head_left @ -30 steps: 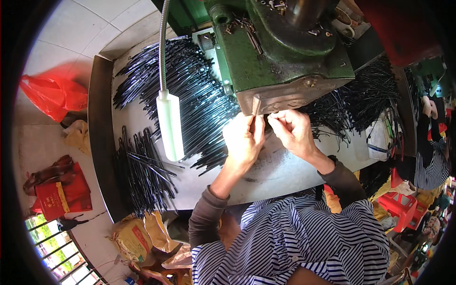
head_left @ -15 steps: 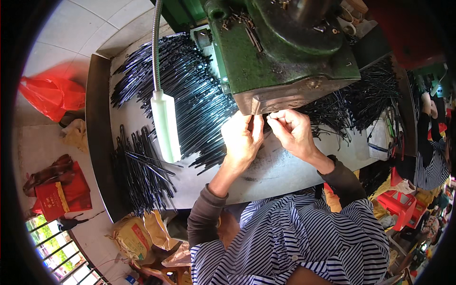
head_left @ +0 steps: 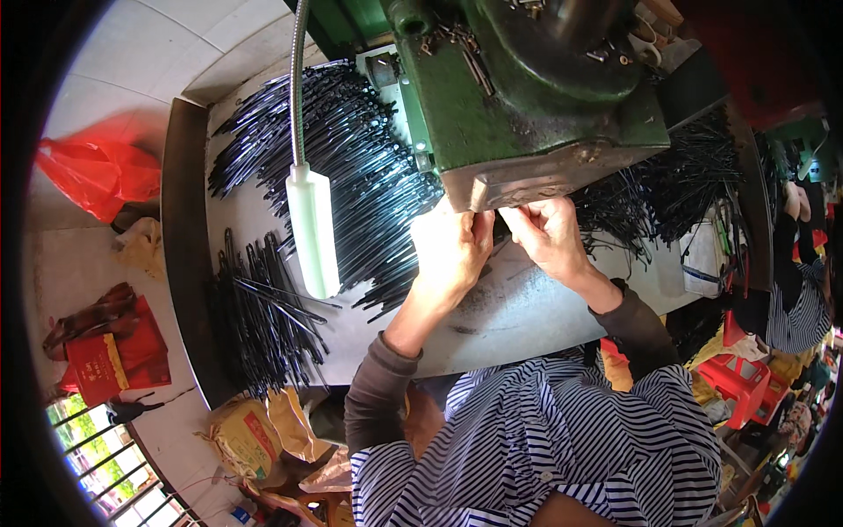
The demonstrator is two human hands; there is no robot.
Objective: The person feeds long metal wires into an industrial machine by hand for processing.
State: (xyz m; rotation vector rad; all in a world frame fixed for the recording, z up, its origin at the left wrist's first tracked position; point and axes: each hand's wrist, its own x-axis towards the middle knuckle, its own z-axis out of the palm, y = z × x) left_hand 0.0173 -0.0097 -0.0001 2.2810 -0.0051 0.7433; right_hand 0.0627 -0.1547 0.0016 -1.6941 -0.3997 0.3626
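Slender black rods (head_left: pixel 338 167) are lying heaped beside the left hand (head_left: pixel 448 250), whose thumb and fingers are drawing close together under the green machine head (head_left: pixel 544 132); the right hand (head_left: pixel 549 233) is bending its fingers likewise just beside it, and whatever either is gripping is staying hidden. A smaller rod bundle (head_left: pixel 272 316) is lying farther left on the metal worktable (head_left: pixel 518 307), and another rod heap (head_left: pixel 694 171) is spreading rightward, so handling seems under way, with finished and waiting rods not telling themselves apart.
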